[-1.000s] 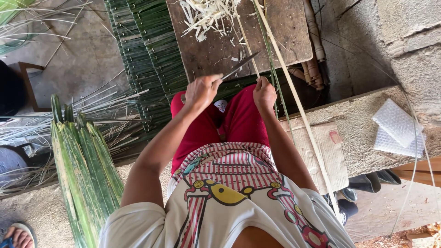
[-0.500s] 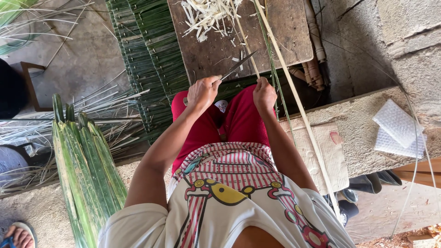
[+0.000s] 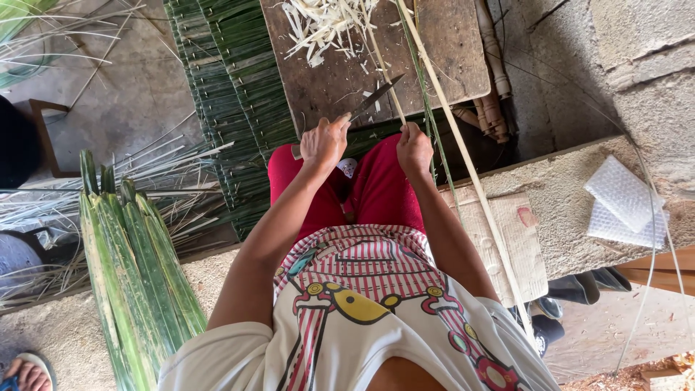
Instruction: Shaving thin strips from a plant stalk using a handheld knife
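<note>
My left hand (image 3: 324, 143) grips the handle of a dark-bladed knife (image 3: 376, 96) whose tip points up and right over a worn wooden board (image 3: 449, 51). My right hand (image 3: 414, 148) is closed on a thin pale strip (image 3: 384, 69) that runs up across the board beside the blade. Both hands rest above my red-clad knees (image 3: 376, 192). A pile of pale shavings (image 3: 322, 25) lies at the board's far end. A long pale stalk (image 3: 463, 163) and a thin green strip (image 3: 427, 108) slant past my right hand.
A mat of dark green strips (image 3: 232, 108) lies left of the board. A bundle of broad green leaf stalks (image 3: 137, 268) stands at lower left, with loose dry strands (image 3: 43, 239) beside it. Right: a concrete ledge (image 3: 579, 210), bubble wrap (image 3: 622, 203), another person's foot (image 3: 25, 373).
The two hands stay close together at the board's near edge with only slight shifts; the knife blade stays angled up to the right.
</note>
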